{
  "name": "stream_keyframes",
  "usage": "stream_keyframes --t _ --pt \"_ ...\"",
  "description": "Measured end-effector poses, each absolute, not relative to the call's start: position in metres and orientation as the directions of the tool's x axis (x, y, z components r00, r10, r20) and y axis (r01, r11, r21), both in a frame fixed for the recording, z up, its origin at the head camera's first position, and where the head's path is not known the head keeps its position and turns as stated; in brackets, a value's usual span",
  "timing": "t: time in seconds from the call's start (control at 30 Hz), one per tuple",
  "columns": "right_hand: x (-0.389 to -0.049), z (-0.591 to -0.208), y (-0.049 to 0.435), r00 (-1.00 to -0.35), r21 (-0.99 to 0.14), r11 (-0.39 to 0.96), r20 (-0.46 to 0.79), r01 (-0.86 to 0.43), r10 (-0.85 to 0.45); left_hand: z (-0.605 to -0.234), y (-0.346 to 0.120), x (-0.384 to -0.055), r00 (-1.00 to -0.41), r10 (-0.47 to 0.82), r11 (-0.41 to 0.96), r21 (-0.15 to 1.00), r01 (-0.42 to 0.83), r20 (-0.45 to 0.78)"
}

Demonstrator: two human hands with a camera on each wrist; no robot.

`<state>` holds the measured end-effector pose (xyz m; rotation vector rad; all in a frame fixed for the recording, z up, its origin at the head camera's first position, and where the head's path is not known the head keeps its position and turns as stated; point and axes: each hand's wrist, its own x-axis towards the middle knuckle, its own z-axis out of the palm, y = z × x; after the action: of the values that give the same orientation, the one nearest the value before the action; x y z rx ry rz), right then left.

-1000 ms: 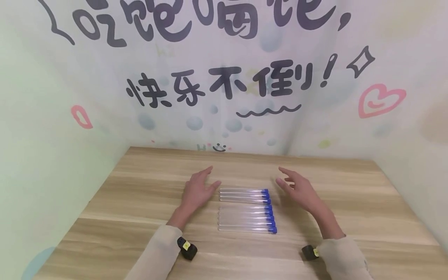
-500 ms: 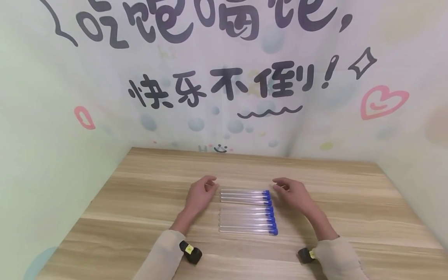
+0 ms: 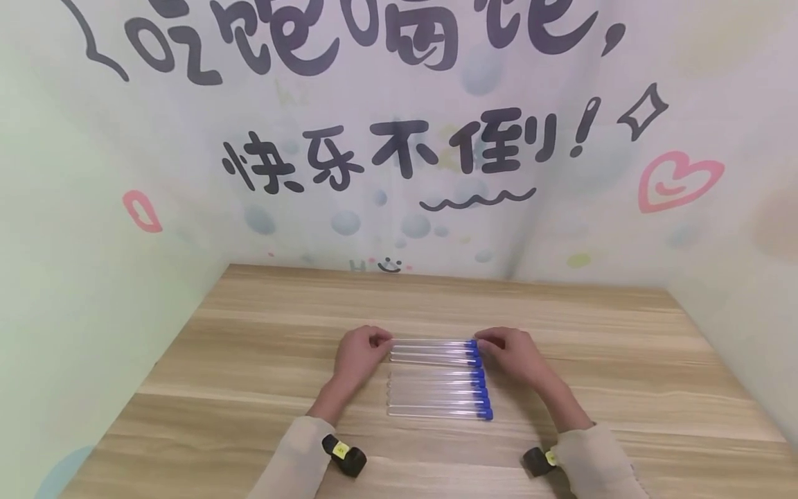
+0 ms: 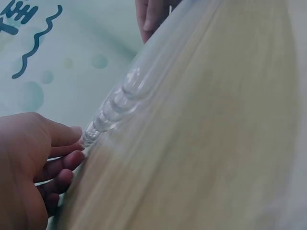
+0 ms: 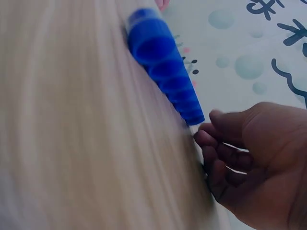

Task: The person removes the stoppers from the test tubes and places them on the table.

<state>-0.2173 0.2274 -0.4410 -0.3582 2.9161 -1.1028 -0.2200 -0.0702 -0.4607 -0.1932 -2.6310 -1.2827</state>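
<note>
Several clear test tubes with blue caps lie side by side on the wooden table, caps to the right, in a far group and a near group with a narrow gap between. My left hand pinches the rounded end of the farthest tube; in the left wrist view its thumb and forefinger meet at that tube end. At the other end, my right hand has thumb and curled fingers at the farthest tube's blue cap. The right fingertips' exact contact is partly hidden.
The wooden table reaches back to a printed cloth backdrop with dark lettering. Pale walls close in the left and right sides. A small black camera sits at each wrist.
Both hands have come closer to the farthest tube's two ends, moving inward and slightly nearer to me. Their fingers, spread earlier, have closed together. The tubes look unmoved.
</note>
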Motion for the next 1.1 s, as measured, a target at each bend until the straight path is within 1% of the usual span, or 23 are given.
stream_keyframes --t 0.37,0.67,0.83,1.1 --pt "-0.217 -0.445 0.225 -0.969 -0.625 0.740 0.147 -0.248 -0.200 -0.464 -0.068 -0.221 -0.974 -0.007 0.589 0.788 0.180 0.228" --pt "-0.219 -0.450 0.224 -0.975 -0.634 0.741 0.156 -0.223 -0.160 -0.466 -0.067 -0.225 -0.974 -0.016 0.590 0.789 0.172 0.225" --pt "-0.219 -0.455 0.226 -0.977 -0.666 0.716 0.173 -0.210 -0.125 -0.466 -0.064 -0.226 -0.974 -0.026 0.587 0.792 0.168 0.225" --pt "-0.222 -0.458 0.224 -0.993 -0.787 0.612 0.112 -0.077 0.020 -0.462 -0.059 -0.225 -0.984 -0.073 0.532 0.841 0.099 0.162"
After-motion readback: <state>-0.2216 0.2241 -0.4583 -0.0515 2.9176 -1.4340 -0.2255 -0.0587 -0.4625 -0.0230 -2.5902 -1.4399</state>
